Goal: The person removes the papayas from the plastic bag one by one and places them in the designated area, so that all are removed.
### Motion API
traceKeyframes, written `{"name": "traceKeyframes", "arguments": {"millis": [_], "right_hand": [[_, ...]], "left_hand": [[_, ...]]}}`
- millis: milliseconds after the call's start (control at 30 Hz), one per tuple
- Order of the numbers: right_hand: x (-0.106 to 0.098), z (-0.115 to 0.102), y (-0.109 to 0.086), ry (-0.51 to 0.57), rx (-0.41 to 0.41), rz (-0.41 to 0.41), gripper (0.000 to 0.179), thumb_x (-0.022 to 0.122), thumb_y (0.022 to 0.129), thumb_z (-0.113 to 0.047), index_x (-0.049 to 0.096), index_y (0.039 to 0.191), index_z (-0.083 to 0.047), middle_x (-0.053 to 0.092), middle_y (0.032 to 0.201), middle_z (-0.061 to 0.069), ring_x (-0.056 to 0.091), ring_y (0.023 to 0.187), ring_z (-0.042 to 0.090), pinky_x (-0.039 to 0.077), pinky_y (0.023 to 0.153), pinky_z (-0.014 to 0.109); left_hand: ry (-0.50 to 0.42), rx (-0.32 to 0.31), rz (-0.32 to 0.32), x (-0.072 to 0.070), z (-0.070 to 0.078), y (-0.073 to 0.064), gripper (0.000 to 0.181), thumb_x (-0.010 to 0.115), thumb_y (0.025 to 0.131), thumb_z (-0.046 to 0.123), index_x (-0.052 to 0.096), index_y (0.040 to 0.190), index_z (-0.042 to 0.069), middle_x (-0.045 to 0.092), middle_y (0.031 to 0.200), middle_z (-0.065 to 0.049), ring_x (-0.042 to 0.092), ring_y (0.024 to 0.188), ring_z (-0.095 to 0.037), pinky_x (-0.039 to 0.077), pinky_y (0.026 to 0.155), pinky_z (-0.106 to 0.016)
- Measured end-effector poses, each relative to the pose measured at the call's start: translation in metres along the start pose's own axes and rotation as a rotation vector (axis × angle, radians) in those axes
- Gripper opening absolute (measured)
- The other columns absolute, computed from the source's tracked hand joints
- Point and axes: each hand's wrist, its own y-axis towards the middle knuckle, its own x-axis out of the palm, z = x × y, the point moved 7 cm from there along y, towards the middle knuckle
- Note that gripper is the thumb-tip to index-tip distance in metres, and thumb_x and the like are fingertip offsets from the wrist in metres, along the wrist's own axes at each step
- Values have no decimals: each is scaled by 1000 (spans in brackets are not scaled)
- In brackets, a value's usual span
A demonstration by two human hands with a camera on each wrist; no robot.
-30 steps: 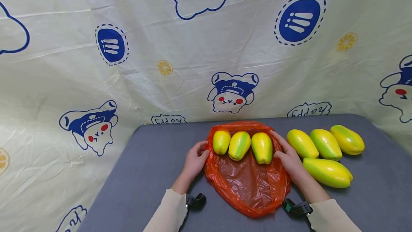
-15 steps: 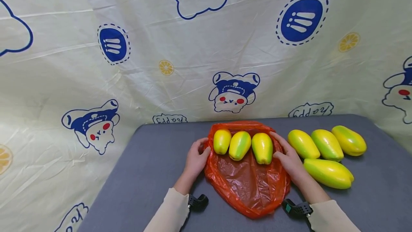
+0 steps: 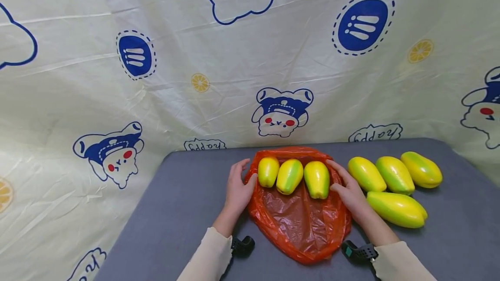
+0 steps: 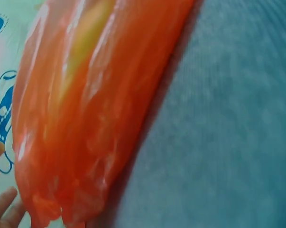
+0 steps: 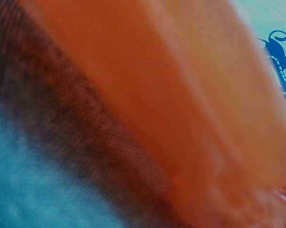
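A red plastic bag (image 3: 298, 224) lies on the grey table with its mouth spread wide. Three yellow-green papayas (image 3: 290, 177) sit side by side at its far end. At the bag's left edge, my left hand (image 3: 238, 192) has its fingers loosely extended and spread, the thumb close to the rim. Its fingertips (image 4: 7, 204) show beside the bag's bunched end in the left wrist view. My right hand (image 3: 351, 192) holds the right rim, thumb and forefinger over the edge. The right wrist view is blurred and mostly filled by red film (image 5: 147, 95).
Several more papayas (image 3: 396, 216) lie on the table right of the bag, close to the right forearm. The grey table (image 3: 187, 194) extends to the left. A printed cloth (image 3: 172, 112) hangs behind its far edge.
My left hand has loosened from the bag's left rim, its fingers straightening and reaching slightly farther away from me. The right hand, bag and papayas stay put.
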Motion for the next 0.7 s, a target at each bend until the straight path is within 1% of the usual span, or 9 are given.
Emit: {"name": "traceKeyframes", "arguments": {"millis": [133, 267, 333, 500, 600, 700], "right_hand": [[1, 0, 1, 8, 6, 2, 72, 47, 95, 0, 21, 160, -18, 16, 166, 18, 28, 145, 41, 42, 85, 5], [1, 0, 0, 26, 0, 0, 71, 46, 96, 0, 21, 160, -18, 16, 166, 18, 29, 143, 41, 44, 86, 7], [2, 1, 0, 29, -3, -2, 71, 46, 96, 0, 22, 160, -17, 17, 166, 18, 29, 143, 41, 44, 86, 7], [2, 2, 0, 19, -5, 5, 70, 46, 95, 1, 24, 159, -16, 18, 166, 17, 28, 145, 41, 41, 86, 4], [1, 1, 0, 13, -7, 8, 69, 47, 95, 0, 25, 159, -16, 19, 165, 17, 28, 145, 41, 41, 86, 4], [1, -1, 0, 13, -14, 7, 69, 48, 95, -1, 25, 159, -16, 19, 165, 18, 29, 144, 41, 41, 86, 5]], "left_hand": [[10, 52, -68, 8, 11, 0, 48, 65, 95, 20, 52, 140, 16, 48, 144, -5, 50, 132, -29, 44, 111, -51], [31, 70, -136, 16, 17, 3, 51, 66, 95, 23, 49, 143, 18, 46, 148, -4, 48, 135, -29, 43, 112, -51], [54, 79, -160, 19, 18, 5, 52, 67, 95, 23, 49, 143, 19, 45, 150, -4, 46, 136, -28, 42, 113, -49], [108, 99, -198, 25, 19, 13, 54, 68, 93, 21, 48, 144, 18, 43, 152, -5, 45, 138, -26, 39, 116, -48], [128, 94, -209, 26, 19, 16, 56, 69, 92, 22, 48, 144, 18, 42, 153, -5, 44, 138, -27, 37, 116, -52], [150, 74, -225, 28, 18, 18, 59, 70, 92, 24, 47, 146, 21, 40, 155, -3, 42, 139, -27, 35, 116, -55]]}}
